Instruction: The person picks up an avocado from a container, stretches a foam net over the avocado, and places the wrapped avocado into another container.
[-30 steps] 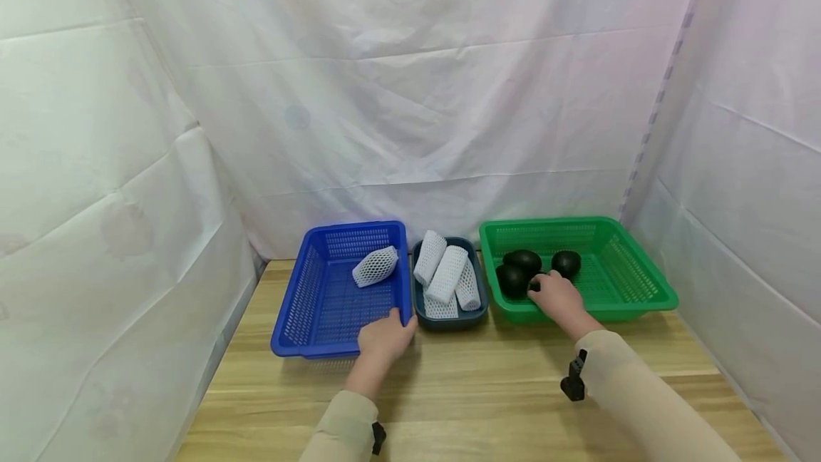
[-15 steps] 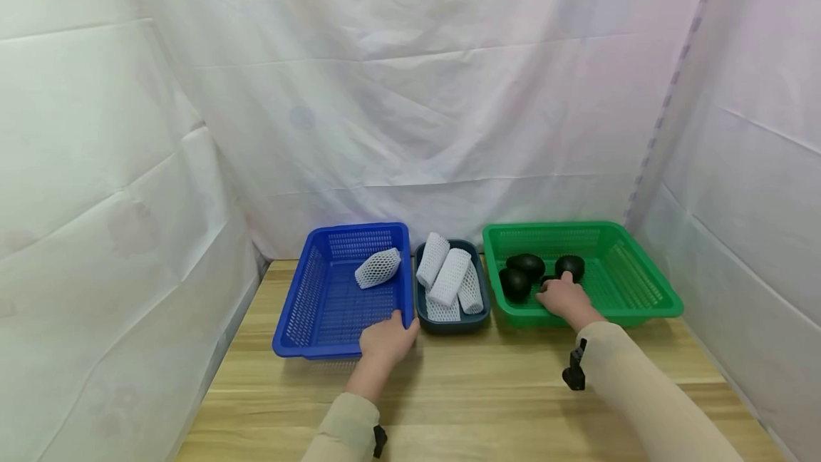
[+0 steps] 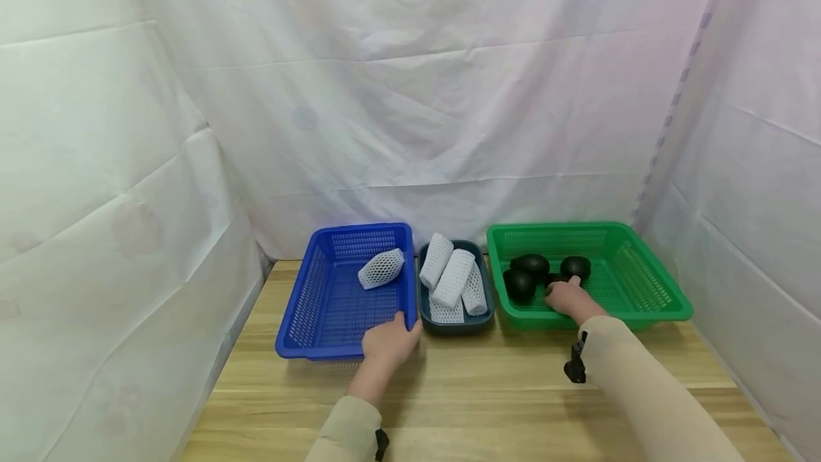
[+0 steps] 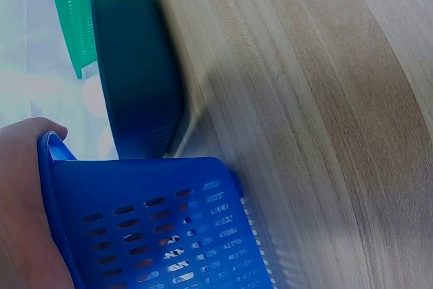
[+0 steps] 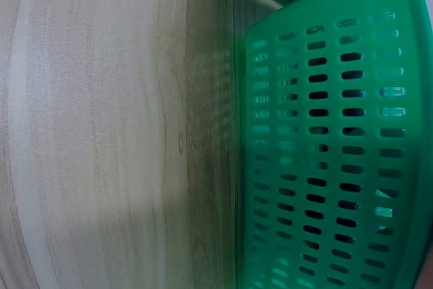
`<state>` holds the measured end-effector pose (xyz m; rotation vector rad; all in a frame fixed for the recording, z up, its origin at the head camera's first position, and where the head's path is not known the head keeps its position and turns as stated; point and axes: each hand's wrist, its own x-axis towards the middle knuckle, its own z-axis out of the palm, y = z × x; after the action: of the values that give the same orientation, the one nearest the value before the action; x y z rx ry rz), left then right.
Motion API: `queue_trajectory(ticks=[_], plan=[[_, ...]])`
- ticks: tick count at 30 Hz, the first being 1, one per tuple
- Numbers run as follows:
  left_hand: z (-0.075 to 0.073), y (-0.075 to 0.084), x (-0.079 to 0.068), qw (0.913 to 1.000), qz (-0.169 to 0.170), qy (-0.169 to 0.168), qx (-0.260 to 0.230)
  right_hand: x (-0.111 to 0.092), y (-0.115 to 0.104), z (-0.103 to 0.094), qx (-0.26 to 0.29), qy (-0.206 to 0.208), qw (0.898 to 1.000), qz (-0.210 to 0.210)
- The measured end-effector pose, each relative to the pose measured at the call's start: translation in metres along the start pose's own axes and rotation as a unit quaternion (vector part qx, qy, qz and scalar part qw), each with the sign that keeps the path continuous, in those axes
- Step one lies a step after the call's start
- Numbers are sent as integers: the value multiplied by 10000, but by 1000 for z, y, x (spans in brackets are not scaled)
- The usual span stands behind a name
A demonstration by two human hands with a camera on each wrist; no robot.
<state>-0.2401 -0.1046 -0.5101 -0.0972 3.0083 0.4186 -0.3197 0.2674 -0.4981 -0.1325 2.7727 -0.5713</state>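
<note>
My left hand (image 3: 390, 342) grips the near right corner of the blue basket (image 3: 301, 312), thumb over the rim. In that basket lies a fruit in a white foam net (image 3: 381, 269). My right hand (image 3: 571, 298) reaches over the front rim of the green basket (image 3: 654, 291), fingers curled round a dark avocado (image 3: 554, 278) mostly hidden beneath them. Two more dark avocados lie left of this hand, the nearer one (image 3: 519, 285) by the basket's left wall. Another avocado (image 3: 576, 267) sits just beyond the thumb. The right wrist view shows mainly the basket's slotted outer wall (image 5: 331, 160).
Between the two baskets stands a small dark teal basket (image 3: 457, 329) with several white foam net sleeves (image 3: 453, 278). All stand on a wooden table (image 3: 474, 391). A white curtain (image 3: 410, 113) hangs behind and along both sides.
My right hand has shifted slightly right inside the green basket, closer to the right-hand avocado. My left hand keeps its hold on the blue basket's corner.
</note>
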Motion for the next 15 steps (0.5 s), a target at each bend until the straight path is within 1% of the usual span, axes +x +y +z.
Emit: queue_trajectory(ticks=[3,8,10,15], plan=[[1,0,-1,10000,26,25,-8,-1,1,0,96,115,9999,1],[-1,0,-1,10000,24,66,0,-1,0,0,475,352,9982,-44],[-2,0,-1,10000,10,75,9,-1,0,0,455,424,9980,-72],[0,0,0,10000,9,54,4,0,1,3,217,405,9989,18]])
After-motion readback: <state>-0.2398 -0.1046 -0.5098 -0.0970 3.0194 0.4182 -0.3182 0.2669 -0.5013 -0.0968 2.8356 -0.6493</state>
